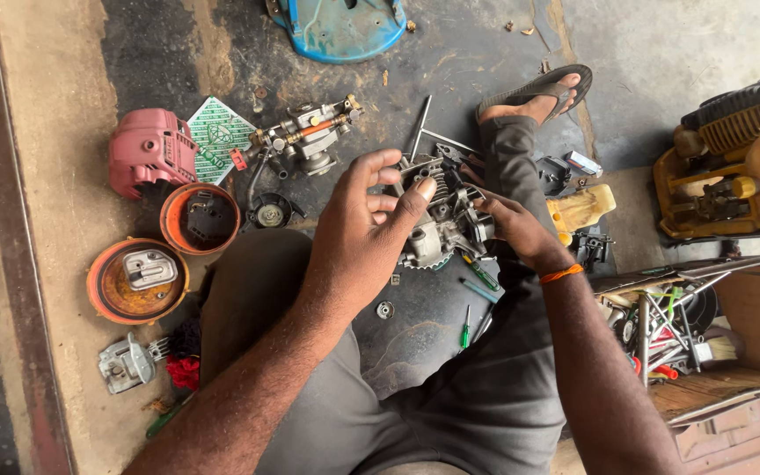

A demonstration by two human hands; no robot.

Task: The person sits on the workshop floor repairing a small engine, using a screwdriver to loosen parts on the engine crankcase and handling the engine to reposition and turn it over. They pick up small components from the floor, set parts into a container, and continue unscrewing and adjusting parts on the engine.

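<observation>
Right now your left hand (364, 230) wraps over the top of the small grey engine block (443, 218), fingers (415, 195) curled around its finned upper part, while your right hand (514, 227) grasps the same block from the other side; it sits held above your lap, over the dark floor mat (415, 339). Just below it lie a green-handled screwdriver (465, 329) and a small round washer (385, 309). Off to your left sit two orange round covers (138, 281), then a red engine cover (149, 151) and a carburettor assembly (308, 134). To your right stands a wooden toolbox (714, 339), with a yellow machine (727, 158) beyond it. Farthest off lies a blue guard (340, 28).
</observation>
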